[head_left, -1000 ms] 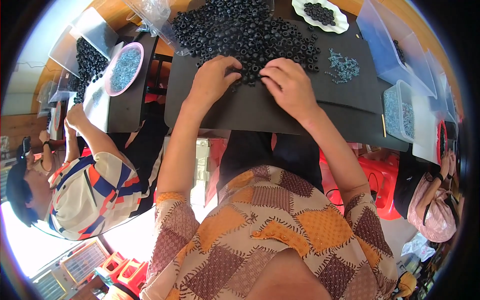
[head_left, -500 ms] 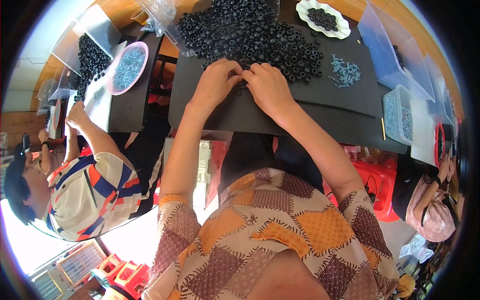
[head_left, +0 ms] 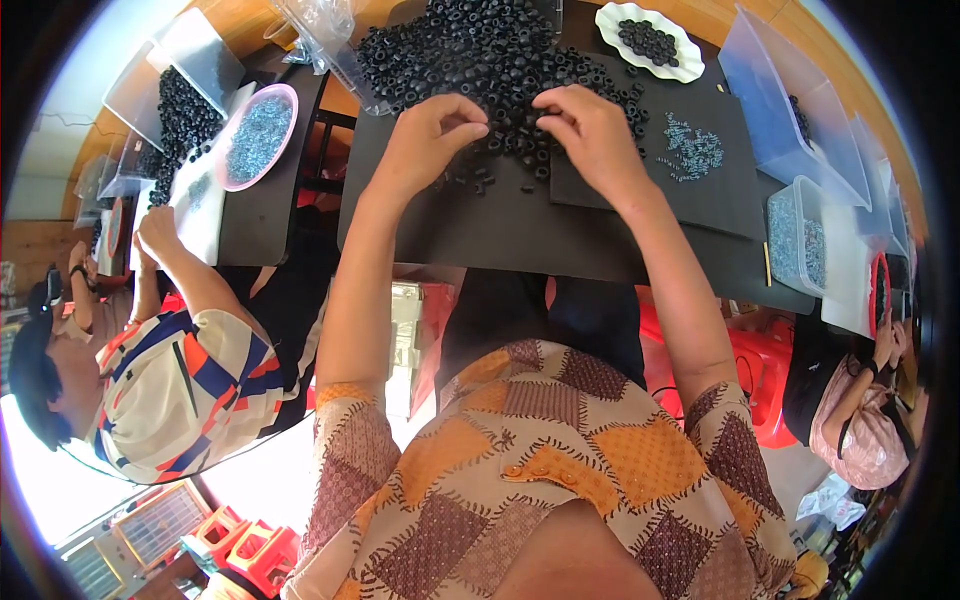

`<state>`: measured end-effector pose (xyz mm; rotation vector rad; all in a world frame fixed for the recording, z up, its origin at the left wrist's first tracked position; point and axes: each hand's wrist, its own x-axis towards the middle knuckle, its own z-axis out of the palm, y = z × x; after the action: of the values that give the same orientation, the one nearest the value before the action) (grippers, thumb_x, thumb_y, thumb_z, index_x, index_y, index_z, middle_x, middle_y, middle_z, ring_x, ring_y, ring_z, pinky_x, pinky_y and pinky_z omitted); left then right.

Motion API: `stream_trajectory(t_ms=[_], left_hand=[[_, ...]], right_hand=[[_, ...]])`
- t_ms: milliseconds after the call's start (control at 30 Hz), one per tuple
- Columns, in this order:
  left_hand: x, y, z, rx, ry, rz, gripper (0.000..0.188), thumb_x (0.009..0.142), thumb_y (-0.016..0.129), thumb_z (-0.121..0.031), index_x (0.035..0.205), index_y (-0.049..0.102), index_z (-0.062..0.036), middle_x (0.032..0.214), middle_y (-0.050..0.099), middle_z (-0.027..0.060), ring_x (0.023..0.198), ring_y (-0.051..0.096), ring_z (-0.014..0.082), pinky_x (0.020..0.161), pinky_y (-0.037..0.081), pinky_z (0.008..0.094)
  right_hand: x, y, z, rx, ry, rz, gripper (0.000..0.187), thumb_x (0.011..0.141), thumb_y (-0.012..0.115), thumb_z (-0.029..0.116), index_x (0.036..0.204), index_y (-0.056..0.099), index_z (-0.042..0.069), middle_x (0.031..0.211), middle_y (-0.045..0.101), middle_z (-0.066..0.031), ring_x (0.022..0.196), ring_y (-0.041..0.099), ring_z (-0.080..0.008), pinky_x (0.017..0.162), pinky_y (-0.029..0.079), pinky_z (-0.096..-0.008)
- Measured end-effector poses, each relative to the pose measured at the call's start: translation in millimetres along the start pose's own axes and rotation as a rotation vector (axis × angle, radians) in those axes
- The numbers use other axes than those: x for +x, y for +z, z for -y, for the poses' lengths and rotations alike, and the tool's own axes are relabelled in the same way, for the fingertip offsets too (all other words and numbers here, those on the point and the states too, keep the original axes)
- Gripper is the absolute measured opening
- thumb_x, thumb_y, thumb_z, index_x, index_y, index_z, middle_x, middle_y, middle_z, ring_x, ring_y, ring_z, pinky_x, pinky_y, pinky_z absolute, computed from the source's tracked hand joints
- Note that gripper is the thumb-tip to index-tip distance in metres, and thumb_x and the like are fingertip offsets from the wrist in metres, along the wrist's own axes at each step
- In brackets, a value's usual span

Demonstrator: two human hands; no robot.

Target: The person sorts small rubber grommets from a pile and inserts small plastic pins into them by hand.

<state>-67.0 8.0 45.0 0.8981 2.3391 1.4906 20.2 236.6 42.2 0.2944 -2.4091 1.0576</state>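
A heap of black ring-shaped pieces (head_left: 480,50) covers the far middle of the dark table. At its near edge on the left is my left hand (head_left: 432,145), fingers curled and thumb slightly apart from them. My right hand (head_left: 598,140) reaches into the heap's right side, its thumb and index finger spread around loose rings. Nothing can be made out in either grip. Several small black pieces (head_left: 482,184) lie loose on the table below the heap. Right of my right hand, small clear-blue pieces (head_left: 692,147) are scattered on a black board (head_left: 650,195).
At the far right a white scalloped dish (head_left: 690,62) holds black pieces. Clear plastic bins (head_left: 780,100) and a tub (head_left: 795,230) of blue pieces stand along the right. Co-workers sit at both sides; a pink-rimmed plate (head_left: 290,100) lies on the left table.
My hands, close together before at the heap's near edge, have moved apart. The right one has shifted right and farther in, uncovering rings and loose small pieces between them.
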Motion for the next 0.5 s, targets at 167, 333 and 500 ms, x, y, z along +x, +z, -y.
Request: stream_trajectory(t_ms=[167,333,500], left_hand=[[33.0,17.3,-18.7,0.045,0.031,0.067,0.013,0.09,0.073,-0.012,0.099,0.071,-0.0027,0.087,0.069,-0.0001,0.081,0.061,0.0078,0.074,0.049,0.0245],[58.4,37.1,-12.7,-0.065,0.06,0.108,0.017,0.089,0.074,-0.016,0.098,0.073,-0.003,0.089,0.073,0.0038,0.084,0.067,0.0122,0.078,0.051,0.0286],[51.4,35.6,-10.5,-0.033,0.051,0.116,0.016,0.088,0.075,-0.016,0.098,0.073,-0.0034,0.09,0.074,0.0045,0.084,0.067,0.0106,0.077,0.051,0.0276]], right_hand=[[10.3,-32.9,-21.8,-0.081,-0.002,-0.098,0.019,0.086,0.071,0.004,0.105,0.067,0.003,0.096,0.068,-0.0128,0.087,0.069,-0.0309,0.077,0.054,-0.0377],[10.7,-43.4,-48.9,-0.162,-0.067,-0.12,0.02,0.087,0.069,0.003,0.107,0.067,0.006,0.099,0.069,-0.0108,0.094,0.067,-0.0313,0.081,0.054,-0.0393],[6.6,-43.0,-59.8,-0.281,-0.092,-0.093,0.023,0.087,0.07,0.004,0.109,0.067,0.005,0.1,0.069,-0.0097,0.093,0.067,-0.0295,0.083,0.054,-0.038]])
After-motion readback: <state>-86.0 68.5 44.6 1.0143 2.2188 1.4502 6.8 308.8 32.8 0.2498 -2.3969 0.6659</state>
